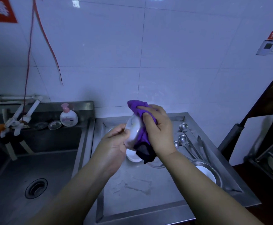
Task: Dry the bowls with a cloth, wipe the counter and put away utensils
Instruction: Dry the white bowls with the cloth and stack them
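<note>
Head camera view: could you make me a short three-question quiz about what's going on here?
1. True or false: the left hand holds the white round bowl.
2. What presses the purple cloth against the bowl: A) right hand, B) pink-capped soap bottle, C) metal tongs?
3. The metal spoons lie on the steel counter to the person's ____.

Key: 1 true; 2 A; 3 right.
</note>
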The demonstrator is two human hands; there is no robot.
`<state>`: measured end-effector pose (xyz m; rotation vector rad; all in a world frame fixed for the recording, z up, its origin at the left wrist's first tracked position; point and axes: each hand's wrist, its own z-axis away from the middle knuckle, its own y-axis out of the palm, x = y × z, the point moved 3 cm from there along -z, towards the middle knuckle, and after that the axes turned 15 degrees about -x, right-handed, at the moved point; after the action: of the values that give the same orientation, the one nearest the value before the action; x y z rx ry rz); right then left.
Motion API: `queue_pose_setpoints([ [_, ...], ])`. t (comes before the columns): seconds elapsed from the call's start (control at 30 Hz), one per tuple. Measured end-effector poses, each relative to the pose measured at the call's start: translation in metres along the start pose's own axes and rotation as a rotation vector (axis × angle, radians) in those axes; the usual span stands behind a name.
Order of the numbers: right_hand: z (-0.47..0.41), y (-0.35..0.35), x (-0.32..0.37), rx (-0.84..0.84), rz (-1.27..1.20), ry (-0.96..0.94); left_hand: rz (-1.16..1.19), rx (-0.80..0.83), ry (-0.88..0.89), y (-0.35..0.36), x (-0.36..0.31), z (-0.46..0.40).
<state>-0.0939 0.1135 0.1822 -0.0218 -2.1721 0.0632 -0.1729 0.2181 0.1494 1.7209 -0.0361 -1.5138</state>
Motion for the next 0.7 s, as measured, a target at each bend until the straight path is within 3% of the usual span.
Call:
queue_pose_setpoints([
  [0.1, -0.001, -0.004, -0.008, -0.063, -0.185, 0.256, 0.165, -0.011, -0.058, 0.000, -0.007, -0.003],
  [0.2, 0.009, -0.006, -0.011, -0.126, -0.183, 0.255, 0.288, -0.064, -0.146, 0.002, -0.012, -0.007],
  [0.47, 0.050, 0.001, -0.016, -0.176, 0.156, -0.191, 0.470, -0.144, -0.374, 0.011, -0.008, -0.012],
  [0.7, 0.051, -0.012, -0.036, -0.024, 0.473, -0.775, 0.467, -0.263, -0.463, 0.012, 0.016, -0.015],
])
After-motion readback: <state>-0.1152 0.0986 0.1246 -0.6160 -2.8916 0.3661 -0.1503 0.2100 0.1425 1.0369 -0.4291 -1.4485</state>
